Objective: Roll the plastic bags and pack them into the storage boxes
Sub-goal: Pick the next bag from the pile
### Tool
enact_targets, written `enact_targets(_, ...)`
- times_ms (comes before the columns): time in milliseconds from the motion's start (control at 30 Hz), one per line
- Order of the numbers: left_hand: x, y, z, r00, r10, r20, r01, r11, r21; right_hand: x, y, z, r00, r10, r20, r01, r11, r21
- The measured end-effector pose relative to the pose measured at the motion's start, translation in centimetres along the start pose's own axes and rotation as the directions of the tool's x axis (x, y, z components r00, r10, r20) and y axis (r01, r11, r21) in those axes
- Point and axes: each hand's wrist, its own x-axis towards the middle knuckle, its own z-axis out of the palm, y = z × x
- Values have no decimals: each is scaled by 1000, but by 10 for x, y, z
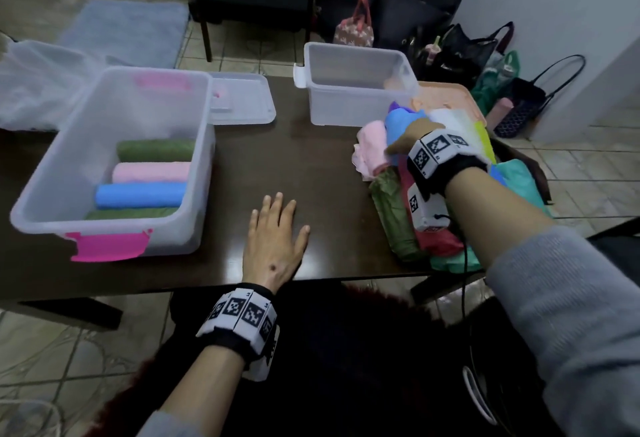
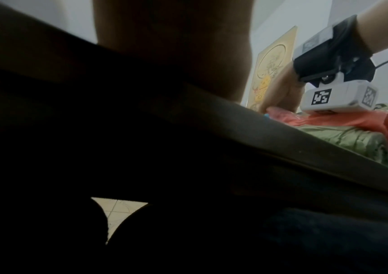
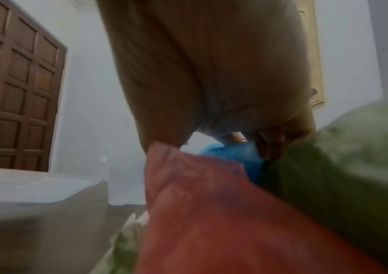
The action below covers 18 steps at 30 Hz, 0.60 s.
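The right hand (image 1: 414, 137) reaches into the heap of loose plastic bags (image 1: 443, 194) at the worktop's three o'clock edge, its fingers buried around a blue bag (image 1: 398, 125). They seem to be curling on it, but how firmly I cannot tell; the right wrist view is blurred, with only palm, blue, red and green film filling it. The left hand (image 1: 273, 246) lies flat and spread on the bare worktop (image 1: 311, 166) near six o'clock, holding nothing.

At nine o'clock the large storage box (image 1: 52, 201) with pink latches holds four finished rolls (image 1: 145, 177), green, pink, blue and green, with room to spare. A smaller box (image 1: 356, 86) at one o'clock looks empty, though its far corner is hazy.

The step in hand appears to be picking the next bag. Next, it likely needs lifting free of its neighbours and spreading flat by the left hand for rolling. The left wrist view is mostly dark.
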Motion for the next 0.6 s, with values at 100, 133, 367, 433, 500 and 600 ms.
enact_targets(100,0,-2,1,1000,7,-3,-7,1000,1,-20,0,2,995,57,80,-58,998,9)
enact_targets(133,1,-2,1,1000,9,-4,-9,1000,4,-20,0,1,994,69,87,-71,997,22)
enact_targets(367,0,-2,3,1000,3,-21,-3,1000,17,0,-4,2,994,111,-22,-107,982,156)
enact_targets(433,0,-2,2,1000,8,-24,-7,1000,22,4,-11,-3,995,103,5,-102,977,189)
enact_targets(500,0,-1,2,1000,7,-25,-7,1000,22,9,-13,-9,997,73,33,-78,982,172)
enact_targets(600,-1,-1,1,1000,6,-28,-6,1000,16,8,-18,-17,996,92,-4,-88,959,268)
